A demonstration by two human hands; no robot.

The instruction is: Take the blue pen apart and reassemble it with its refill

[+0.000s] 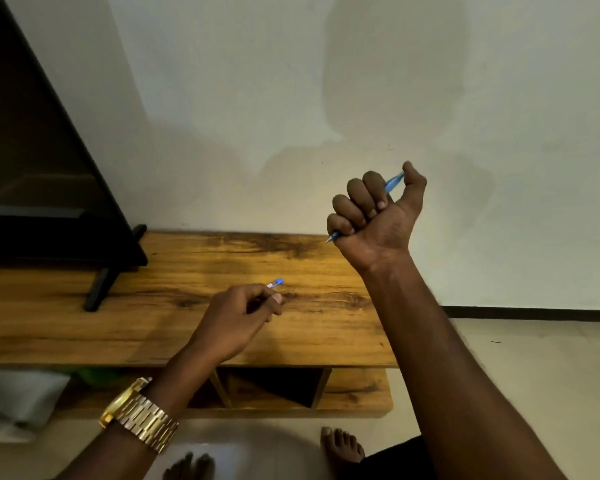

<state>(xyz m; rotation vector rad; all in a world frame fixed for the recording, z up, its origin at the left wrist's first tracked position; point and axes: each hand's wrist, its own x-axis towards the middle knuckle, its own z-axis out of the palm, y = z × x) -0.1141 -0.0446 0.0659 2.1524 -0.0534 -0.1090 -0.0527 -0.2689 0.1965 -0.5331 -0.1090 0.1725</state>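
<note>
right hand (378, 216) fisted round pen (394, 183), raised past bench (187, 327) edge | left hand (243, 317) fingers pinching small blue part (275, 283) low over bench | risk: tiny part slipping, rolling off onto floor

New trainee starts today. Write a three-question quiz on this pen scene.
1. True or false: the right hand grips the blue pen in a fist.
2. The left hand pinches: A) a small blue-tipped piece B) a cloth C) nothing.
3. What is on the left wrist?

Key: 1 true. 2 A. 3 a gold watch.
</note>
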